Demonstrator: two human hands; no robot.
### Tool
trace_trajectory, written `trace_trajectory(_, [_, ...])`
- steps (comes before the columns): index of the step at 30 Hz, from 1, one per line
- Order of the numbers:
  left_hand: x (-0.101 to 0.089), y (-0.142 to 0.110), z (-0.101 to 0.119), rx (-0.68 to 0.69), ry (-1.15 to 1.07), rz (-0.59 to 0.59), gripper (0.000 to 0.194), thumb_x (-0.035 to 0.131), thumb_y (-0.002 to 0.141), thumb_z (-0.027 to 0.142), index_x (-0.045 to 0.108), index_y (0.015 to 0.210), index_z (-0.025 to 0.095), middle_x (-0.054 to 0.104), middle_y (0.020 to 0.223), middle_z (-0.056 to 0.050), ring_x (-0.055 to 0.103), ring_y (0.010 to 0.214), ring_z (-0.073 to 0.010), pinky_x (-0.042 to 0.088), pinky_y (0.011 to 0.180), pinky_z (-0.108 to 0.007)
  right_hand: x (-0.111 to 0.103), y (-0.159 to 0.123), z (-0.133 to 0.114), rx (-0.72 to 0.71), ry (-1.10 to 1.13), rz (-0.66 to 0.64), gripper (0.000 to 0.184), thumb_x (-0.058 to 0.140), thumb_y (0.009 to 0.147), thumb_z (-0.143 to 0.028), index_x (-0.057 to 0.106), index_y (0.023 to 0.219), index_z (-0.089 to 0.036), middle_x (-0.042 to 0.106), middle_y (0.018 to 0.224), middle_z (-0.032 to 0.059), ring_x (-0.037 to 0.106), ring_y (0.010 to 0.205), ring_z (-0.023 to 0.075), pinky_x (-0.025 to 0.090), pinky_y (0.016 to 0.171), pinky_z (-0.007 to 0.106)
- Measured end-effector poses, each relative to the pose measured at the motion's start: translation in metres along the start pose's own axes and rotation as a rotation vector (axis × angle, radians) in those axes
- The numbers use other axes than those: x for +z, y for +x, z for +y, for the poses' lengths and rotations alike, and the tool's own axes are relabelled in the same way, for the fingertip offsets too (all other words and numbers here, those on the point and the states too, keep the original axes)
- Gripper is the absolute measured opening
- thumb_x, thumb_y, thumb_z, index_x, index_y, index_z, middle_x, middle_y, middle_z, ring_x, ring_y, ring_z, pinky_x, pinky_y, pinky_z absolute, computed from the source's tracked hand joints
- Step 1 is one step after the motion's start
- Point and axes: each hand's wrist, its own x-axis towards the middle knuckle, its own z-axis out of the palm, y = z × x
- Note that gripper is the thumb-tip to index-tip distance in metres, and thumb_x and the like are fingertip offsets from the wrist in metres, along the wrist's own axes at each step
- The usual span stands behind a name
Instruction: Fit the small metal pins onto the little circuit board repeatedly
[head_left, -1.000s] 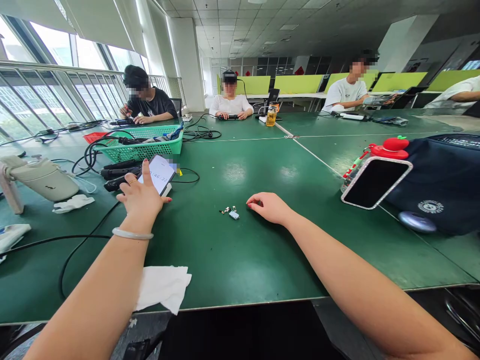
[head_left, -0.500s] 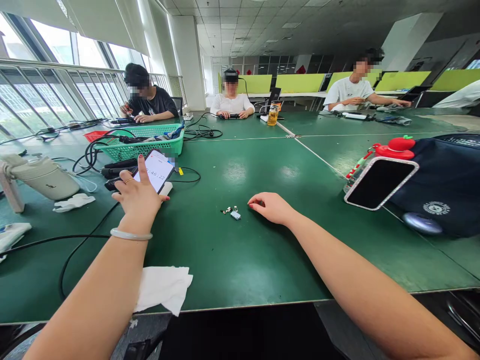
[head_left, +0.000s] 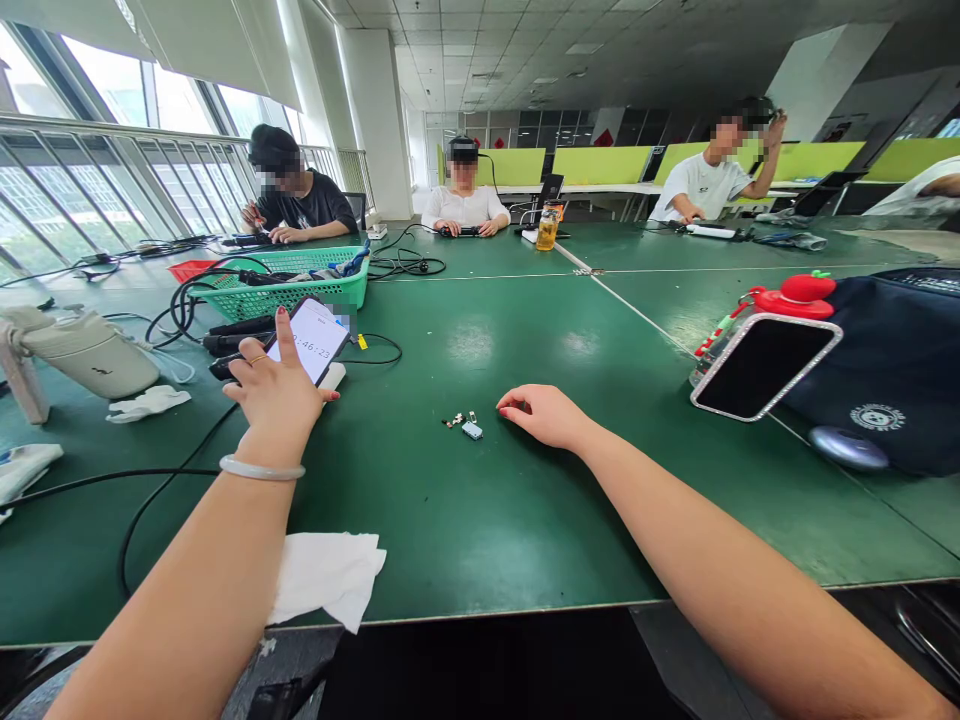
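My left hand [head_left: 274, 395] is spread at the near side of a smartphone [head_left: 321, 335] that leans with its lit clock display towards me. One finger stretches up over the screen's left part, and the hand hides the phone's lower left. A pale object [head_left: 332, 377] lies under the phone's right side, partly covered. My right hand [head_left: 544, 415] rests on the green table [head_left: 465, 520] with fingers loosely curled in and nothing visible in them. Just left of its fingertips lie a small silvery-blue block [head_left: 472, 431], a tiny frame-like piece [head_left: 472, 417] and several tiny bits [head_left: 454, 421].
A green basket [head_left: 300, 290] of cables and a beige cup-like container [head_left: 94, 355] stand left. A white tissue [head_left: 330, 575] lies by the near edge. At right, another phone [head_left: 765, 367] leans against a red-lidded bottle [head_left: 796, 297] beside a dark bag [head_left: 892, 360]. Several people sit across.
Both my hands have stayed in place. The clock on the phone has advanced by one second. Across the table, the person at right has raised a hand to the head.
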Motion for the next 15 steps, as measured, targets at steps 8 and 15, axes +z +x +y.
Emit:
trace_trajectory(8, [-0.0019,0.0004,0.0011,-0.022,-0.007,-0.018,0.118,0.069,0.062,0.058,-0.008,0.147,0.029,0.018,0.142,-0.025,0.032,0.119,-0.0505,0.032,0.089,-0.065,0.001,0.0005,0.0025,-0.012,-0.008,0.005,0.021,0.052,0.085,-0.034,0.069,0.092,-0.024,0.067,0.089,0.0013,0.057,0.076,0.0136,0.042,0.066,0.025])
trace_trajectory(15, [-0.0028,0.0,0.003,-0.03,0.085,-0.023,0.119,0.069,0.065,0.056,-0.012,0.146,0.025,0.021,0.14,-0.027,0.036,0.115,-0.0466,0.036,0.086,-0.059,0.0005,0.0005,0.0002,-0.004,-0.011,-0.001,0.021,0.052,0.085,-0.033,0.069,0.092,-0.024,0.066,0.088,0.0013,0.057,0.075,0.0138,0.042,0.066,0.025])
